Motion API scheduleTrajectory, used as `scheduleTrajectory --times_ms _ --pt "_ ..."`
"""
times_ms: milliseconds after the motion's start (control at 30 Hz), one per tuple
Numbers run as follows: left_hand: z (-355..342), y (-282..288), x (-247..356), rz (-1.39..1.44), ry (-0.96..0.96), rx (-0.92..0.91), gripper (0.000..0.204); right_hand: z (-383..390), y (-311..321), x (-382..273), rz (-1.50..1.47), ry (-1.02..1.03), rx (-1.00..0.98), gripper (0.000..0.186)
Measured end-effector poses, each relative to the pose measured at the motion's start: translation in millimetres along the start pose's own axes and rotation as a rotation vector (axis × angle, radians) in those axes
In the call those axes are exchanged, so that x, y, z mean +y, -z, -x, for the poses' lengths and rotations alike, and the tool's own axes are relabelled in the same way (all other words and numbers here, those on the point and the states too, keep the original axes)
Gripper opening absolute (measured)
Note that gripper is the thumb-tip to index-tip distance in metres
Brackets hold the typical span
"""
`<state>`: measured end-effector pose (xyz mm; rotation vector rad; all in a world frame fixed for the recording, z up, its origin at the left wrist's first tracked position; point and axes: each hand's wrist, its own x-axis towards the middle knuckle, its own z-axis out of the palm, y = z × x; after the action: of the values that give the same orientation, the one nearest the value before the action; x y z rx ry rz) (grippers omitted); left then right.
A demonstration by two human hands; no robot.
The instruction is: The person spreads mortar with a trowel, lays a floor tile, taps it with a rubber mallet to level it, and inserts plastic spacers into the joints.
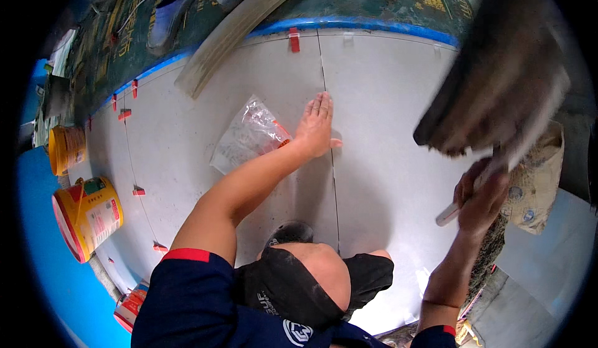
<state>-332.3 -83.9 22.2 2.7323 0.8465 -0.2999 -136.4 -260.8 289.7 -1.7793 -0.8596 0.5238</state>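
My left hand [316, 127] lies flat on the pale grey floor tiles [274, 61], its fingers stretched out along the dark joint between two tiles. Beside its wrist is a crumpled clear plastic bag [249, 137] with some red print. On the right, my right hand [483, 195] is wrapped round the handle of a trowel, raised above the floor. The trowel's broad dark blade [498, 80] looms close to the camera, blurred and crusted with dirt or mortar along its edge. My knees show below, between the arms.
Red tile-levelling clips [294, 39] stand in the joints. A long pale curved strip [243, 27] lies across the far edge, near blue shoes [168, 18] on printed green sheeting. Yellow buckets [90, 217] stand at left. A dusty paper sack [537, 186] sits at right.
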Motion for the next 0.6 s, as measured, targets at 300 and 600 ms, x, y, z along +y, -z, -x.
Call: scheduleTrajectory --times_ms 300,600 --pt "-3.7 15.0 16.6 -0.1 0.068 -0.117 0.114 -22.7 -91.2 204.9 0.337 -0.586 -0.196 0.065" --pt "-33.8 33.0 -21.4 0.253 0.096 -0.066 0.083 40.8 -51.0 220.8 0.301 -0.662 -0.123 0.068"
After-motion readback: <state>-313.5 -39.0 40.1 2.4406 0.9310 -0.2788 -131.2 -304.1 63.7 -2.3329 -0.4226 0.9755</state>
